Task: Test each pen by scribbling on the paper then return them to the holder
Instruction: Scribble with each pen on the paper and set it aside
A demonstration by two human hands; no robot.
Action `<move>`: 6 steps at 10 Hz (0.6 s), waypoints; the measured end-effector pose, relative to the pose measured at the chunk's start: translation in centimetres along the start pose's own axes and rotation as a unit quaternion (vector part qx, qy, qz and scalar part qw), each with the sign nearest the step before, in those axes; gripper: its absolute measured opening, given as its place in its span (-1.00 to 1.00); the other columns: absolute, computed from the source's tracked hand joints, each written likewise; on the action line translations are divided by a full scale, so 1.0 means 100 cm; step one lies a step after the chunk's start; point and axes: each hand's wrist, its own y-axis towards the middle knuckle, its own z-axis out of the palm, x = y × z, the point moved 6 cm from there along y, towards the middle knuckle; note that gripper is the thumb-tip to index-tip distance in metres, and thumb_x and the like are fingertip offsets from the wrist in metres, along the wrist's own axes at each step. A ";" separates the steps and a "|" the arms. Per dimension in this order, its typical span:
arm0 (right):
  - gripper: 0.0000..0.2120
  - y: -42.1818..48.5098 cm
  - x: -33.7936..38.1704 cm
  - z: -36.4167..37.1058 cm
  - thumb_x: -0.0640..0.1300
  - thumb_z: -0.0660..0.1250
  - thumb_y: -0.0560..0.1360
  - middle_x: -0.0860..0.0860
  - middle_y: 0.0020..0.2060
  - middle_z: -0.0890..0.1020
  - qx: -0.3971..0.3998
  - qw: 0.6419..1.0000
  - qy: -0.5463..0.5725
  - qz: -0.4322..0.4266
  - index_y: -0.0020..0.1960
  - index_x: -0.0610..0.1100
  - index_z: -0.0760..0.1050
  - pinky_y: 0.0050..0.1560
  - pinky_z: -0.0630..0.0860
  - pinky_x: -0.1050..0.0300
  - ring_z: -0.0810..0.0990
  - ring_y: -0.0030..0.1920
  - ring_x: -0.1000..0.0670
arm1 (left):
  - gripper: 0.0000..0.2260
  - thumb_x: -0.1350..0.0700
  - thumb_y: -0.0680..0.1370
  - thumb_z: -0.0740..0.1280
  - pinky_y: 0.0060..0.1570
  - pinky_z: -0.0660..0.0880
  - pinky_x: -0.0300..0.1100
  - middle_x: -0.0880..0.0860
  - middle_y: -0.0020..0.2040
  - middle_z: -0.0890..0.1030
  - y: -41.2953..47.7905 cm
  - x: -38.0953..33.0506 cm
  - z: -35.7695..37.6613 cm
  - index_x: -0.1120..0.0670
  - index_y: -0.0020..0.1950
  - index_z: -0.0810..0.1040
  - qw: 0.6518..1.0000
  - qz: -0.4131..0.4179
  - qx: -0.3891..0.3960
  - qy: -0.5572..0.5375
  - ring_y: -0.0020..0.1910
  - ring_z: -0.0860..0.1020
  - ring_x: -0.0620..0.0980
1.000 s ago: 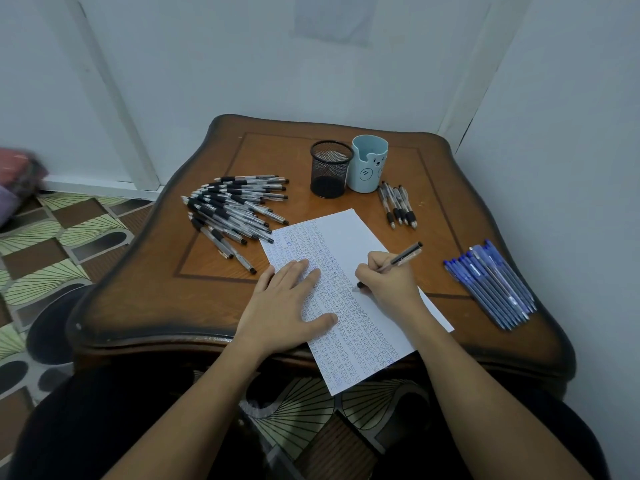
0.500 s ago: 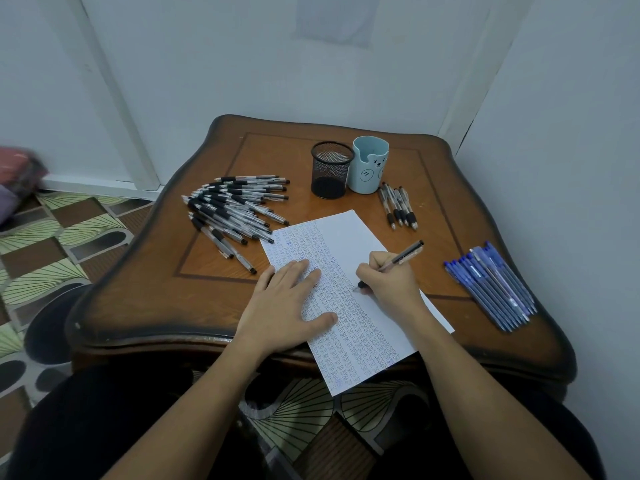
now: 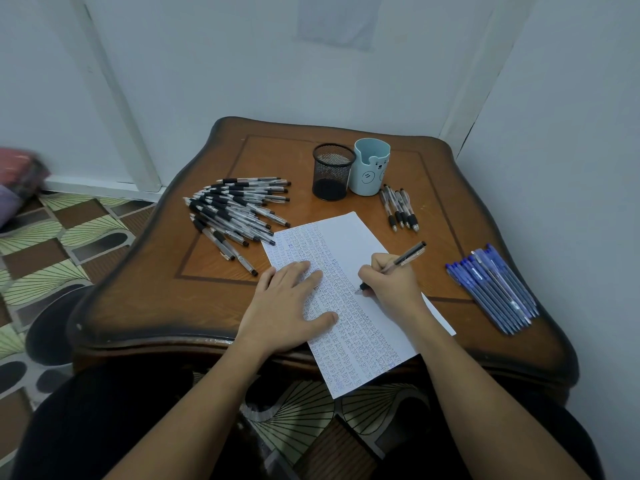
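A white sheet of paper [image 3: 349, 244], mostly covered in rows of small scribbles, lies at an angle and overhangs the table's near edge. My left hand [image 3: 287, 306] presses flat on its left part. My right hand [image 3: 391, 282] grips a black-capped pen [image 3: 407, 256] with the tip on the paper. A black mesh holder [image 3: 332, 171] and a light blue bear holder [image 3: 370, 171] stand at the back. A pile of several black-grip pens [image 3: 235, 209] lies to the left.
Several black-grip pens [image 3: 400, 209] lie right of the holders. A row of blue pens [image 3: 495, 289] sits at the right edge of the brown wooden table [image 3: 138, 299]. Walls close in behind and on the right; a patterned floor lies to the left.
The pen tip in my right hand has shifted slightly on the paper. My left hand has stayed in place.
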 end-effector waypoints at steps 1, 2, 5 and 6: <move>-0.61 0.001 0.000 0.000 -0.37 0.35 0.46 -0.01 -0.48 0.25 -0.004 1.000 0.002 0.003 -0.42 -0.17 0.23 -0.35 0.49 0.09 0.40 -0.51 0.11 | -0.17 -0.48 0.36 -0.11 0.47 -0.23 -0.05 -0.08 0.56 0.10 0.000 0.000 0.000 -0.11 0.55 0.15 1.000 0.000 -0.001 -0.003 0.52 -0.01 -0.13; -0.60 0.000 0.002 0.000 -0.37 0.36 0.46 -0.01 -0.49 0.26 -0.003 1.000 0.005 -0.002 -0.43 -0.16 0.24 -0.35 0.50 0.08 0.42 -0.50 0.08 | -0.16 -0.48 0.36 -0.11 0.47 -0.24 -0.05 -0.09 0.56 0.10 0.000 0.000 0.000 -0.11 0.55 0.16 1.000 0.000 -0.002 -0.004 0.52 -0.01 -0.14; -0.50 0.001 0.004 -0.002 -0.39 0.34 0.47 0.05 -0.52 0.29 -0.015 1.000 -0.002 0.002 -0.50 -0.03 0.24 -0.41 0.46 0.17 0.42 -0.49 0.07 | -0.17 -0.48 0.36 -0.11 0.48 -0.24 -0.05 -0.08 0.56 0.08 0.000 0.001 0.002 -0.11 0.55 0.14 1.000 0.000 0.001 -0.004 0.52 -0.03 -0.14; -0.53 0.001 0.004 -0.003 -0.41 0.33 0.48 0.07 -0.55 0.32 -0.015 1.000 0.007 0.009 -0.47 -0.07 0.26 -0.45 0.45 0.20 0.47 -0.51 0.07 | -0.16 -0.48 0.36 -0.11 0.48 -0.24 -0.05 -0.08 0.56 0.09 0.000 0.002 0.001 -0.11 0.55 0.15 1.000 0.001 0.000 -0.005 0.52 -0.02 -0.14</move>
